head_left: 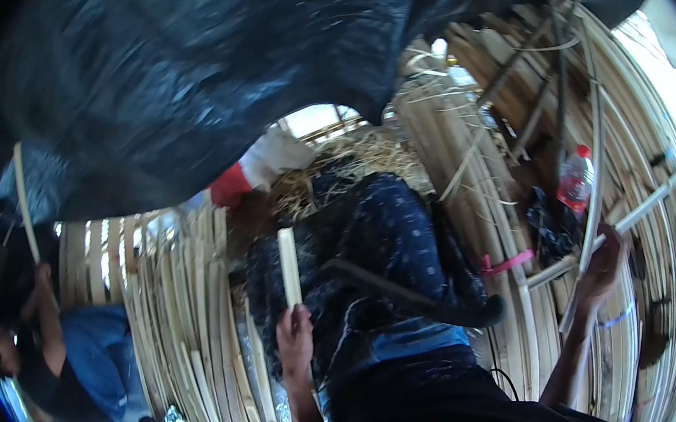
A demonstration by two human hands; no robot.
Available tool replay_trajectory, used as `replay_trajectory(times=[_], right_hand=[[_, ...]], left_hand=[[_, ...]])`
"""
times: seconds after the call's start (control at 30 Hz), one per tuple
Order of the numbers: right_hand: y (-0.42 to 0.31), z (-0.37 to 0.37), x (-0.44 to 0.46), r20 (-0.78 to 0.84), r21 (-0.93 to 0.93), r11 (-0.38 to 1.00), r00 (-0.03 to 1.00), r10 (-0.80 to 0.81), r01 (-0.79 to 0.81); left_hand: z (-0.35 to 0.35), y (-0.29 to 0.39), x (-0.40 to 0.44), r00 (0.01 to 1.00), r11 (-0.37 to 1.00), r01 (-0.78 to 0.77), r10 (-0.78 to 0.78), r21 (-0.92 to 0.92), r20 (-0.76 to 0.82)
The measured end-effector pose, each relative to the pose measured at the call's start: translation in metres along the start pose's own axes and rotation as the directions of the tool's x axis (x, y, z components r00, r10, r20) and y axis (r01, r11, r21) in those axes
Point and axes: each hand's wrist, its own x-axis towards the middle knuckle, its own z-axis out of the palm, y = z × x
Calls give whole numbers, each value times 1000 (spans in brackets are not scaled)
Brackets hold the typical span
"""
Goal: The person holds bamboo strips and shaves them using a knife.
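My left hand [294, 339] is closed around a pale, flat bamboo strip [289, 266], which stands upright in front of my left knee. Out to the right, my right hand [602, 271] has its fingers wrapped around a long bamboo strip [659, 193] that slants up to the right. A second, curved strip [597, 123] crosses it close to the fingers; I cannot tell whether the hand holds that one too. Across my lap, over dark patterned cloth [394, 229], lies a long dark blade-like tool [397, 289] with a thick rounded end.
Bundled bamboo strips [454, 164] with a pink tie [506, 263] lie to the right, near a red-capped bottle [575, 180] and a black plastic bag [552, 224]. Shavings [349, 160] are heaped ahead. Black sheeting [214, 75] hangs overhead. Another person [79, 357] sits at left, holding a strip.
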Motion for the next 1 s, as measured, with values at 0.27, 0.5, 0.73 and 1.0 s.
replay_trajectory(times=[0.27,0.5,0.73,1.0], right_hand=[[-202,113,-72,729,442,887,523,-441,131],[-197,97,-62,901,246,965,347,-261,86],[-204,78,-64,943,104,994,315,-109,32],[-181,88,-37,997,65,879,69,-36,-473]], left_hand=[[5,11,-12,998,996,-67,67,-64,-1],[1,15,-12,996,986,-44,56,-164,68],[-3,18,-12,993,970,38,-10,-241,118],[-5,25,-14,992,964,37,-4,-263,124]])
